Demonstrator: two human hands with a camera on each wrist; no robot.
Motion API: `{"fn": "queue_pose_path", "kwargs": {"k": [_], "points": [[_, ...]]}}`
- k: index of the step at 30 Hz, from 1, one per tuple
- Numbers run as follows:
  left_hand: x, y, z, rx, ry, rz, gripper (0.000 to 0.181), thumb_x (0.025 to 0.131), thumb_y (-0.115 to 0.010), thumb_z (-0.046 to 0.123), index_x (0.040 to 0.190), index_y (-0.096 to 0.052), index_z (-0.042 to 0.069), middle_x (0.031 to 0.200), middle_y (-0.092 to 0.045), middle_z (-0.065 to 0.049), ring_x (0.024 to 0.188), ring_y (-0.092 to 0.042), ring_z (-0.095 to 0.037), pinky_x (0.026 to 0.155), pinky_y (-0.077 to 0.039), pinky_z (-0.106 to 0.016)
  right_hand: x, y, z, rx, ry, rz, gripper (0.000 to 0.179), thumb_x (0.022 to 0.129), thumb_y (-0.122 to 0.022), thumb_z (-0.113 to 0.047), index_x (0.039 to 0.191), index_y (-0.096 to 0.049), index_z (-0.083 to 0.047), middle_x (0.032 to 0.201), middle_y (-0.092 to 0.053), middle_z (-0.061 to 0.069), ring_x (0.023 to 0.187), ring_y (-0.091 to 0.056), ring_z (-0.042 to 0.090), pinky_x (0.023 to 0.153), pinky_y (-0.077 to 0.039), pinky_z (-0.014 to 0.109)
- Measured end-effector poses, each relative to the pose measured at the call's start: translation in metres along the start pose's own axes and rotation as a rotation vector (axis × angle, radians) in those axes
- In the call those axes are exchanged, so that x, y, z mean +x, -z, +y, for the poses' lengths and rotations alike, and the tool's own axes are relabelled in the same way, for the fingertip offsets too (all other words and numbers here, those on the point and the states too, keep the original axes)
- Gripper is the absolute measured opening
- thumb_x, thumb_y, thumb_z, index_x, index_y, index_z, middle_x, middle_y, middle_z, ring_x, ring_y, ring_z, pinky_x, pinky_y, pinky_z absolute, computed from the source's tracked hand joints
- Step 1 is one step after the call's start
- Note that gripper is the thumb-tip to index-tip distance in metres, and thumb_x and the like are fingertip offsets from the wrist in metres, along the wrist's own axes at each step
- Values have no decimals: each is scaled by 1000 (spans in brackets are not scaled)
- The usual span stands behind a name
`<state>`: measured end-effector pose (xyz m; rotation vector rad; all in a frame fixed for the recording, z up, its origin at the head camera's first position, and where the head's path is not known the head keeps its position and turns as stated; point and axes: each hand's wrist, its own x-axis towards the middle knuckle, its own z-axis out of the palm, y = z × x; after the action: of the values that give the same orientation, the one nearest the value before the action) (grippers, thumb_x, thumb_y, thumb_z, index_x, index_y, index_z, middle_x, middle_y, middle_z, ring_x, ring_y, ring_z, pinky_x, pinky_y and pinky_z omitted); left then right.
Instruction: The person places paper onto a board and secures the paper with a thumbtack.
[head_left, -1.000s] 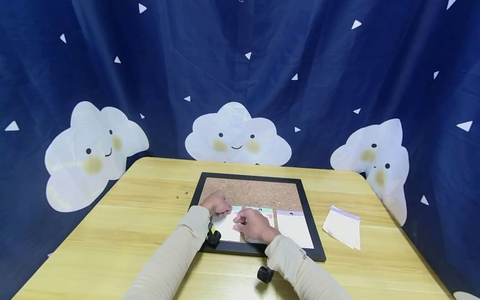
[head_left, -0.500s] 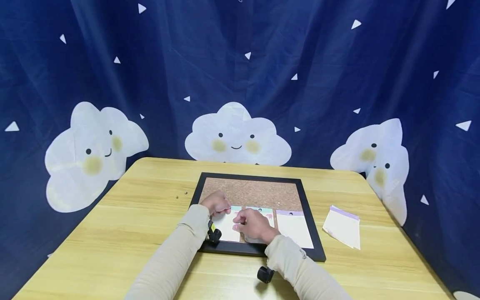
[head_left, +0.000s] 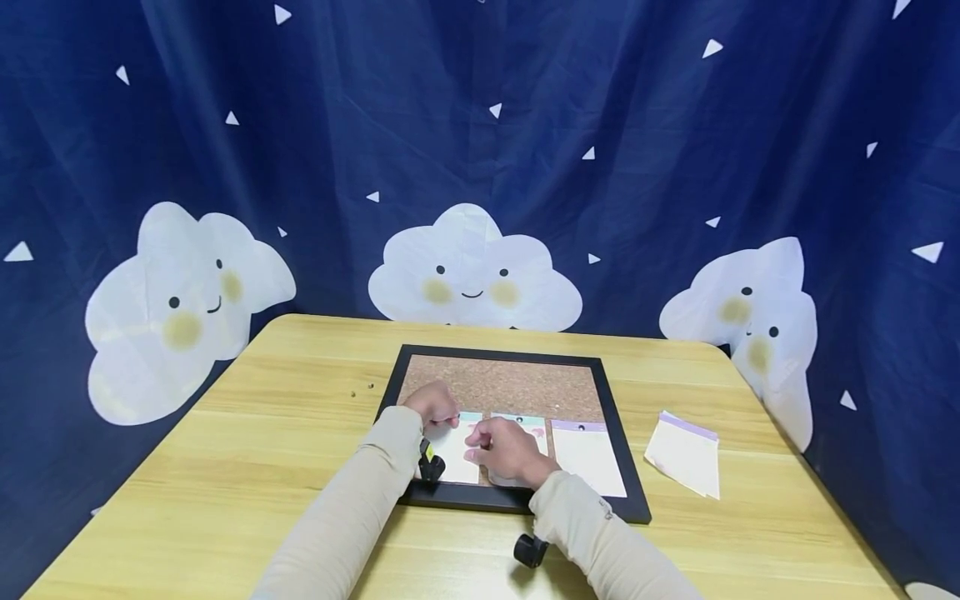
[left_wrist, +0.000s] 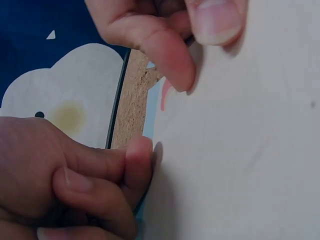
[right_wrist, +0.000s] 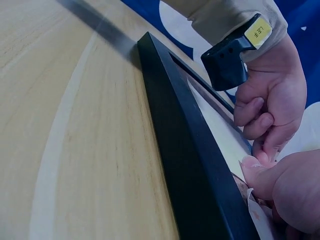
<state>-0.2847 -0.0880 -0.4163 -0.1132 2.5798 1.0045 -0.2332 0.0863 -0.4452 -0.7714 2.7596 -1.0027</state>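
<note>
A framed corkboard (head_left: 502,382) lies on the table with three paper sheets along its lower half. My left hand (head_left: 433,403) is at the top edge of the leftmost sheet (head_left: 459,458), its fingers curled. A small dark dot like a thumbtack (head_left: 456,417) shows at its fingertips; the left wrist view hides it behind the thumb and finger (left_wrist: 137,160). Beside it, my right hand (head_left: 512,450) rests its thumb and forefinger on that sheet's right side. The middle sheet (head_left: 517,423) and the purple-topped sheet (head_left: 588,458) each bear a dark tack at the top.
Loose sheets with a purple strip (head_left: 686,454) lie on the table right of the board. Two tiny tacks (head_left: 362,390) lie to its left. The board's black frame (right_wrist: 185,150) stands slightly above the tabletop. A dark blue curtain (head_left: 480,125) hangs behind the table.
My left hand has shifted very slightly, and a dark dot shows more plainly at its fingertips. The right hand and the sheets stay in place.
</note>
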Motion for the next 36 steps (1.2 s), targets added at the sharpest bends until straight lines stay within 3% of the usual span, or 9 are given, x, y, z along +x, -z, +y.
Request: {"fn": "queue_pose_path", "kwargs": {"k": [10,18,24,29,32,36], "points": [[-1,-4,7,134,8,35,30,89,-54,7,60,-60,5,47,-39,2,41,-29,-10,42,-23,-23,0,0,1,-9,7,9,11,85,-76,-22,93,-74,-15,81,-61,-10,72,-52,4,59,-44,25],[-2,-6,10,191,46,43,16,88,-56,9,74,-62,2,56,-41,-2,47,-30,-12,46,-27,-25,0,-1,0,-11,7,7,10,85,-77,-21,92,-74,-15,81,-60,-10,72,-52,4,59,-43,26],[-1,-6,7,168,72,63,8,87,-62,7,90,-62,-1,67,-49,-8,56,-42,-18,50,-34,-29,0,-1,-1,-13,9,17,10,85,-76,-22,92,-74,-15,82,-61,-10,73,-53,4,61,-44,26],[-3,-7,3,190,15,101,10,81,-62,1,90,-61,-3,75,-55,-13,63,-49,-23,52,-37,-29,0,-2,0,-16,8,27,10,85,-77,-22,93,-74,-16,82,-60,-11,73,-53,4,61,-44,26],[-5,-8,1,184,-4,117,19,85,-60,3,102,-60,-6,85,-58,-16,70,-52,-26,57,-40,-31,-1,-2,1,-18,0,23,9,86,-75,-22,93,-74,-16,81,-59,-12,72,-52,5,60,-43,26],[-9,-9,-3,115,-8,134,28,91,-60,8,115,-57,-6,87,-59,-17,65,-51,-24,53,-40,-31,-2,-2,1,-15,-2,21,5,88,-71,-18,93,-73,-17,82,-57,-11,70,-51,6,60,-43,27]]}}
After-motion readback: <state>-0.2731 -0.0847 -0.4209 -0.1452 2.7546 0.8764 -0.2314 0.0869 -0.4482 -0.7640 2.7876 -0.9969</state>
